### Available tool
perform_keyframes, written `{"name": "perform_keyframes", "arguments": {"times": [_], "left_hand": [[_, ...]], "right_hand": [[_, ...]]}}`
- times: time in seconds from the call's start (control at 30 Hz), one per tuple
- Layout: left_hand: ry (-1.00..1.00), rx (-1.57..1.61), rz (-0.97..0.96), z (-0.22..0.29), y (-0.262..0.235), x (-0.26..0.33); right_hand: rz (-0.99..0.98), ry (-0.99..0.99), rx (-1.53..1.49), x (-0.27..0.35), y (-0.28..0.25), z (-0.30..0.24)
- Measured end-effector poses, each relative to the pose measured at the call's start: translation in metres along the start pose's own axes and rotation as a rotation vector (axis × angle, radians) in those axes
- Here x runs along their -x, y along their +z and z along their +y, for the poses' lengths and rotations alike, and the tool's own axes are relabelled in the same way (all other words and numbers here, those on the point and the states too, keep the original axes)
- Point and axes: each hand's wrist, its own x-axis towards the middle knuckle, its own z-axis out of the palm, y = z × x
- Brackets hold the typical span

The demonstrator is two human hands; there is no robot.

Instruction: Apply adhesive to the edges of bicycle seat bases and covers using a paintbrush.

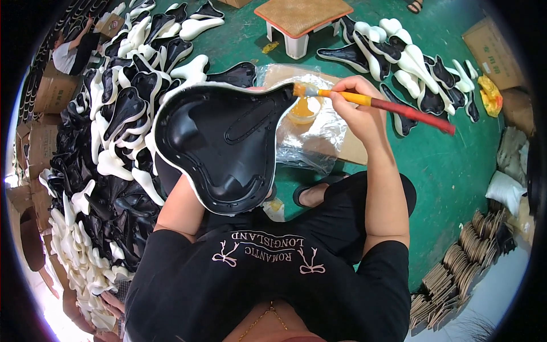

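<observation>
My left arm reaches under a large bicycle saddle [222, 131], which is tilted so its black hollow underside shows, edged by a white foam rim. The saddle hides most of my left hand, which holds it up from beneath. In my right hand [360, 108] a paintbrush [370, 101] is pinched by its yellow and red handle, fingers closed round it. Its bristles touch the rim at the saddle's narrow nose. Behind that nose stands a clear tub of yellow liquid [301, 114], partly covered by the brush, on plastic-covered cardboard [353, 149].
White and black saddle parts [128, 114] lie heaped at the left, with more saddles [413, 62] at the far right. A low stool [302, 17] stands ahead. Stacked brown pieces [456, 265] sit at the lower right. Another person [71, 54] sits at the far left.
</observation>
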Motion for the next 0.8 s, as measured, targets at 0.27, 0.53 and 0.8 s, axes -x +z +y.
{"name": "perform_keyframes", "arguments": {"times": [0.27,0.53,0.8], "left_hand": [[-0.023,0.109,-0.136,-0.005,0.02,-0.013],[-0.045,0.118,-0.103,-0.001,0.028,-0.013],[-0.579,1.049,0.047,0.005,0.032,-0.01]], "right_hand": [[0.029,0.221,-0.11,-0.003,-0.006,-0.009],[-0.073,0.275,-0.333,0.0,-0.01,-0.012],[0.15,-0.151,0.033,0.0,-0.011,-0.01]]}}
